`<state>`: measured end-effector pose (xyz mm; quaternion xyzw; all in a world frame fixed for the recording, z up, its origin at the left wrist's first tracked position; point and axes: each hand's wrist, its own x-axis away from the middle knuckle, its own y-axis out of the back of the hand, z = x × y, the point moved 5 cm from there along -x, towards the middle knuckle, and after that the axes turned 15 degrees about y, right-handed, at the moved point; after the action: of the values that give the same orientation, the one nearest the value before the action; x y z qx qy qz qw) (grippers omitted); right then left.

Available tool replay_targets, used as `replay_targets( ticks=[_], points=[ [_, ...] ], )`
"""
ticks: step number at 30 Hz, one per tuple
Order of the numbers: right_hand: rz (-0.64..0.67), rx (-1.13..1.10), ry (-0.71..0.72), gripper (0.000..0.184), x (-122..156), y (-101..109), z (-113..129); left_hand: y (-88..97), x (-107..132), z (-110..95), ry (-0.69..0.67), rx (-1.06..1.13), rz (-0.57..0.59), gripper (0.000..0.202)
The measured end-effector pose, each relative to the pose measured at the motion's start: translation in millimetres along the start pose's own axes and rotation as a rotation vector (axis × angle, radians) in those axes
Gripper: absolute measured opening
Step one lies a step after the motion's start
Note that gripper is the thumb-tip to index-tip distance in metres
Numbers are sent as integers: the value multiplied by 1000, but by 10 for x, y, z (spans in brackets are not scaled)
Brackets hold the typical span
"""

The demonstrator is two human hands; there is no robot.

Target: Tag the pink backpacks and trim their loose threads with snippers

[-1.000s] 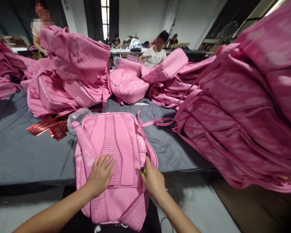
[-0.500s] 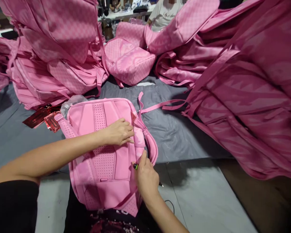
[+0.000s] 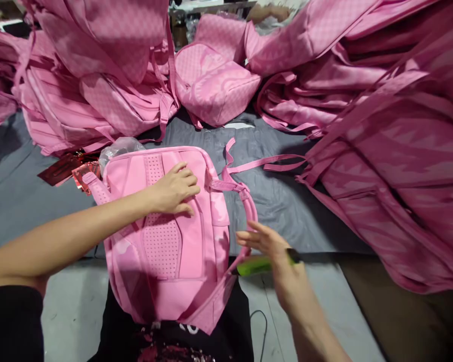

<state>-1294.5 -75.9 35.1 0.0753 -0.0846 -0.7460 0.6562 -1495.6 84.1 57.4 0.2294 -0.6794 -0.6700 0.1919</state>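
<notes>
A pink backpack (image 3: 191, 241) with perforated padding lies back panel up at the table edge, leaning toward my lap. My left hand (image 3: 176, 190) rests open on its upper back panel, fingers spread. To the right of the bag is my right hand (image 3: 277, 251), slightly blurred by motion. It holds a slim green tool (image 3: 254, 265) with black ends, gripped against the palm while the fingers stretch out. Those fingertips are beside the bag's shoulder strap (image 3: 250, 208); whether they touch it I cannot tell. The tool's exact kind is unclear.
Pink backpacks are piled at the left (image 3: 109, 95), at the back centre (image 3: 217, 90) and at the right (image 3: 392, 186). Red tags (image 3: 66, 168) and clear plastic (image 3: 121, 147) lie by the bag's upper left corner. Grey cloth (image 3: 283, 201) covers the table.
My right hand has moved right, off the bag's side edge, with the green tool in it. The shoulder strap has swung outward. My left hand has shifted slightly left and its fingers are more spread.
</notes>
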Motion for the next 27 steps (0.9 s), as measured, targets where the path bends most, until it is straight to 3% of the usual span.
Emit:
replay_targets(
  ticks=[4, 6, 9, 11, 14, 18, 21, 24, 27],
  points=[
    [46, -214, 6, 91, -196, -112, 216, -9, 75, -66, 36, 9, -40, 39],
    [-20, -306, 24, 82, -269, -258, 184, -7, 116, -70, 36, 13, -67, 37],
    [-113, -381, 67, 53, -327, -438, 35, -42, 173, -47, 20, 33, -112, 32],
    [-173, -359, 90, 41, -333, -469, -66, -116, 149, 20, 18, 59, -109, 34],
    [-258, -262, 147, 40, -324, -405, -153, -315, -35, 178, 60, 101, -34, 44],
    [-206, -81, 226, 37, -284, -352, -187, -507, -291, 257, 116, 125, 41, 41],
    [-243, 1, 208, 33, -194, -309, -170, -361, -227, 135, 108, 78, 14, 41],
    [-351, -79, 119, 28, -124, -306, -163, -124, 20, -64, 73, -11, -73, 42],
    [-384, -130, 127, 27, -116, -403, -115, 25, 248, -233, 27, -76, -180, 38]
  ],
)
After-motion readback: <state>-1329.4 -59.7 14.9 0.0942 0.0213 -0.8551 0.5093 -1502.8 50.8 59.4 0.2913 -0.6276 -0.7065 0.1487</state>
